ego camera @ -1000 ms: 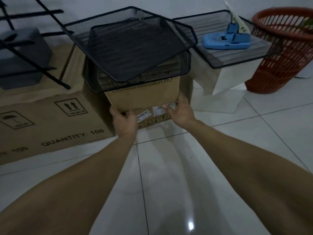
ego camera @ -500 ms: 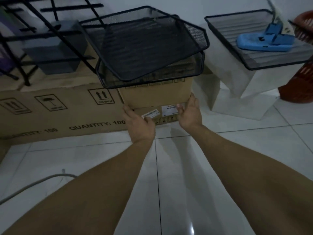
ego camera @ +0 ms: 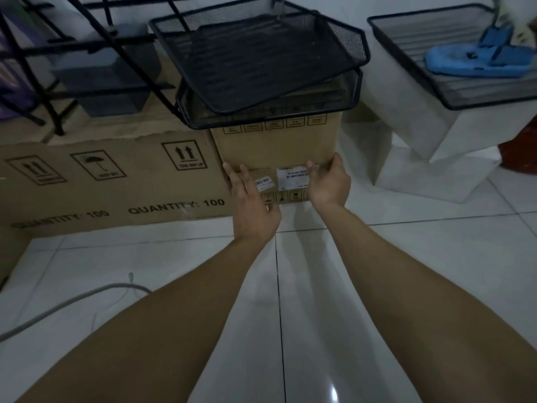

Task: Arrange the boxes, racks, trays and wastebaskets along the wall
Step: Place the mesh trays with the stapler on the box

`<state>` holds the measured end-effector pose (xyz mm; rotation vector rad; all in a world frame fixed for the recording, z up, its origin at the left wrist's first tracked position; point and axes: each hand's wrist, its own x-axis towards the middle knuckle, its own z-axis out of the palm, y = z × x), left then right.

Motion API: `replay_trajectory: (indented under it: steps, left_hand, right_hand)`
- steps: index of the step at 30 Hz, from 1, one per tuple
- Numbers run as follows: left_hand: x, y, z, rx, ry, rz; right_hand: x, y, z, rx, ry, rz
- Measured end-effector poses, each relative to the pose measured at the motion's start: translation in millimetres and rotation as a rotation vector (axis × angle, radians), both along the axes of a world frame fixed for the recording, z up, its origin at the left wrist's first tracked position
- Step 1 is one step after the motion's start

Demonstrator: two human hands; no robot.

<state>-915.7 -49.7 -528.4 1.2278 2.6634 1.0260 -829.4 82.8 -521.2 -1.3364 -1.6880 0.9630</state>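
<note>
Across the left of the frame lay the long carton [ego camera: 110, 181], printed with handling marks, with a black rack [ego camera: 96, 45] and a grey bin [ego camera: 107, 77] on top of it in the upper left. At centre stood the small cardboard box [ego camera: 276, 146], its left side touching the long carton, and on it sat two black mesh trays [ego camera: 261, 62], the upper one skewed and overhanging. To the right, a white box [ego camera: 430, 146] carried another mesh tray [ego camera: 453, 91] holding a blue object [ego camera: 479, 59]; a sliver of the red wastebasket [ego camera: 523, 146] showed at the right edge.

The left hand [ego camera: 252, 205] rested flat, fingers spread, on the lower left of the small box's front face. The right hand [ego camera: 328, 184] cupped the lower right corner, thumb on the front; neither hand closed around anything.

The step in hand looked like squaring this box against the wall line. Pushing low seemed wise, since the trays above were loose and could slide off with a jerk. An even, slow push from both hands would likely keep the box from twisting against its neighbour.
</note>
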Motion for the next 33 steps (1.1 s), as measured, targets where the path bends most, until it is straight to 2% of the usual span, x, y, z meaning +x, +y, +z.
replay_trajectory:
  steps: [3,9,12,14,15,17,19,24,29,33]
  left_hand:
    - [-3,8,-3,-0.070,-0.086,-0.042]
    - [-24,27,9,-0.193,-0.292,-0.134]
    - [-39,31,19,-0.194,-0.377,-0.164]
    - [-39,28,16,-0.139,-0.266,-0.122]
    - [-35,25,13,-0.102,-0.190,-0.096]
    - [-25,18,1,-0.102,-0.137,-0.091]
    - [-17,11,-14,-0.155,-0.091,-0.169]
    - [-29,6,-23,-0.177,0.346,-0.171]
    - [-48,27,-32,-0.267,0.374,-0.099]
    - [-51,47,-37,-0.350,0.345,-0.043]
  right_hand:
    - [-2,9,8,0.000,-0.108,0.003]
    - [-18,23,13,-0.108,-0.186,0.065]
    - [-20,34,19,-0.161,-0.241,0.129]
    - [-19,29,21,-0.163,-0.264,0.143]
    - [-19,21,19,-0.099,-0.271,0.134]
    - [-17,-6,6,0.157,-0.270,0.094]
    - [-17,-35,-14,0.364,-0.292,0.126]
    - [-19,-33,-42,0.671,-0.478,0.336]
    - [-28,1,-50,0.741,-0.628,0.309]
    - [-37,11,-63,0.746,-0.658,0.283]
